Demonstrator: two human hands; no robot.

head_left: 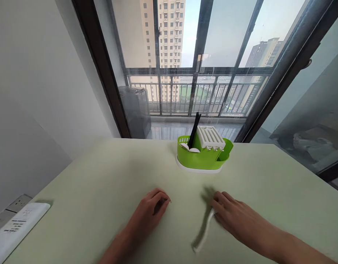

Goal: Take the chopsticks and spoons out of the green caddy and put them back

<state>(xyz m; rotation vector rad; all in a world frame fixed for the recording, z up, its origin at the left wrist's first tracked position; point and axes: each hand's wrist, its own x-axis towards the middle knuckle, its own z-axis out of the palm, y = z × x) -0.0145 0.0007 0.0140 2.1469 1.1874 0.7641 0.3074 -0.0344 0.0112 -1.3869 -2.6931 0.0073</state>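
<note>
My right hand (226, 211) is closed around one end of a slender, curved white piece (206, 233), blurred, like a thin handle. Its free end slants down to the left just over the tabletop, while the gripped end is hidden by my fingers. To the left, my left hand (149, 211) rests low over the table, its fingers curled and the thumb meeting the index finger, with nothing visible in it. Beyond both hands stands a green utensil holder (198, 159) on a white base. It contains black chopsticks (194, 130) and white spoons (194, 150). A white slotted block (210, 137) sits on its top.
The pale green table (103, 190) reaches to the window side. A white power strip (17, 227) lies along the left edge, near wall sockets (19, 203). Dark-framed glass doors, a grey cabinet (134, 112) and a balcony railing stand behind the table.
</note>
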